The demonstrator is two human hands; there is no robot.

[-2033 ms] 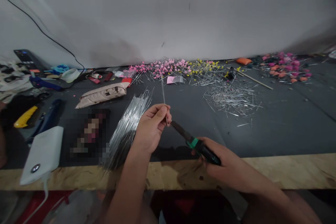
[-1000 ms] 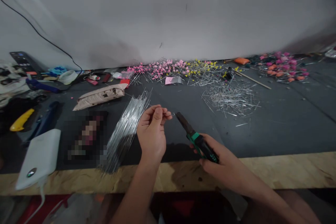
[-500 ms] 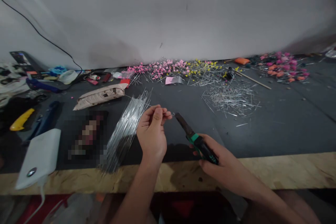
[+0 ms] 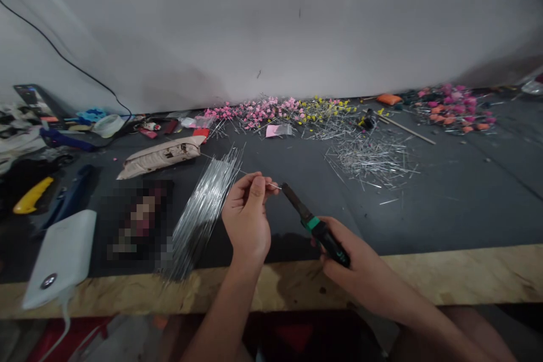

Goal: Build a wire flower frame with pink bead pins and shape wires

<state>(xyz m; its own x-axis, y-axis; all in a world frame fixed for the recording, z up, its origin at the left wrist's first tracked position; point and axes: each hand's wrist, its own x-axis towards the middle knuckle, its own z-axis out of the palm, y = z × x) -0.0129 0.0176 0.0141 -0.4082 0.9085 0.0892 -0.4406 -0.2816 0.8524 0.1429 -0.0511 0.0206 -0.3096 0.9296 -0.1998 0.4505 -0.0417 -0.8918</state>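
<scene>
My left hand (image 4: 248, 218) pinches a thin metal wire (image 4: 275, 185) between thumb and fingers, and its end sticks out to the right. My right hand (image 4: 358, 266) is wrapped round pliers (image 4: 311, 222) with black and green handles. The dark jaws of the pliers point up and left and meet the wire's end. Whether they grip it is too small to tell. Just left of my left hand lies a bundle of long straight silvery wires (image 4: 203, 203).
Short wire pieces (image 4: 369, 158) lie heaped to the right. Behind are pink-tipped wires (image 4: 267, 110), yellow-tipped wires (image 4: 324, 108) and orange and magenta ones (image 4: 460, 107). A beige wrapped packet (image 4: 161, 155), a white power bank (image 4: 61, 257) and a yellow handle (image 4: 33, 195) lie left.
The wire's end now reaches the plier jaws, where a small gap showed before. The plier handles look closer together. My view has shifted very slightly.
</scene>
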